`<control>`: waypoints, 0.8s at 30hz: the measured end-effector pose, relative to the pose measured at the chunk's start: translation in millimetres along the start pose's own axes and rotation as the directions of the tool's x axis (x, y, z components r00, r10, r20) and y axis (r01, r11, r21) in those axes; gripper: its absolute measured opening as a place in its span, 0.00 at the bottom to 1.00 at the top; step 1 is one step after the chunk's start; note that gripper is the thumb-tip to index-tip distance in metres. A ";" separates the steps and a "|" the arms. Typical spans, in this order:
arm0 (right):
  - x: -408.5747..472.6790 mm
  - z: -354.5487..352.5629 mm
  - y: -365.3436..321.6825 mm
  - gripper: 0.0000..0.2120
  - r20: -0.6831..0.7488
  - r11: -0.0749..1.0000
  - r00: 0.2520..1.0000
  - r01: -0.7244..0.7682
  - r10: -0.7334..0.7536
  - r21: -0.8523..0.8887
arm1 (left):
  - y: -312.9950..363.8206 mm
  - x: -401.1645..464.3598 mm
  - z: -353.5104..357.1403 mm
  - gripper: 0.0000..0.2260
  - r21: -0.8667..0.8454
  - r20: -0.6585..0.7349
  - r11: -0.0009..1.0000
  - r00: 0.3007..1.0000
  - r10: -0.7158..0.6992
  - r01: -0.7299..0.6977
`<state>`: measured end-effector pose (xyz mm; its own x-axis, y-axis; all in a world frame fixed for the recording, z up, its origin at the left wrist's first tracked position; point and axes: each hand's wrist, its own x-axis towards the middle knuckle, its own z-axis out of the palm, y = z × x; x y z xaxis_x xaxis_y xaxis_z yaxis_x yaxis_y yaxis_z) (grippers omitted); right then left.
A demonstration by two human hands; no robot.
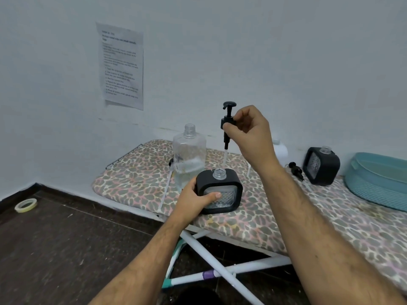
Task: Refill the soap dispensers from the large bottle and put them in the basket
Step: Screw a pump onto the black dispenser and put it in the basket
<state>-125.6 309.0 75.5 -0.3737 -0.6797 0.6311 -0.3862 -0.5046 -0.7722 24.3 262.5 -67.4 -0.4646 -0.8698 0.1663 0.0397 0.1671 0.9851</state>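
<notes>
A black soap dispenser (pixel 220 191), neck uncapped, is gripped by the left hand (pixel 196 200) on the desk (pixel 286 221). Above it, a pump head (pixel 228 122) is pinched by the right hand (pixel 248 128). Behind it stands the large bottle (pixel 189 155); further right are a second dispenser (pixel 321 166) and the basket (pixel 378 179).

Home room: ironing board (pixel 141 179), bare wall (pixel 264 51).

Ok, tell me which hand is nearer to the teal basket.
Right. The right hand, pinching the black pump above the board, is closer to the teal basket at the far right; the left hand grips the near dispenser, further left.
</notes>
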 end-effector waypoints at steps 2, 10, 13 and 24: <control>-8.5 2.4 1.3 0.11 0.016 1.000 1.000 -0.011 0.011 -0.016 | -1.8 0.7 -0.3 0.23 -0.005 0.002 1.000 1.000 -0.001 0.001; -36.8 3.7 23.6 0.10 0.064 0.990 0.992 -0.101 0.108 -0.095 | -5.5 4.2 -0.1 0.30 -0.006 0.012 1.000 1.000 0.011 -0.011; -45.7 4.3 32.0 0.09 0.092 0.980 0.983 -0.148 0.162 -0.136 | -8.3 4.2 -0.9 0.27 -0.012 0.015 1.000 1.000 0.011 -0.011; -61.1 -1.6 42.3 0.20 0.137 0.963 0.959 -0.229 0.248 -0.143 | -10.5 5.4 -1.1 0.26 -0.011 0.014 1.000 1.000 0.014 -0.013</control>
<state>-120.4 330.1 4.4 -0.3390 -0.8499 0.4035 -0.4071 -0.2542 -0.8773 22.4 255.6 -76.8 -0.4767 -0.8606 0.1790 0.0559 0.1736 0.9832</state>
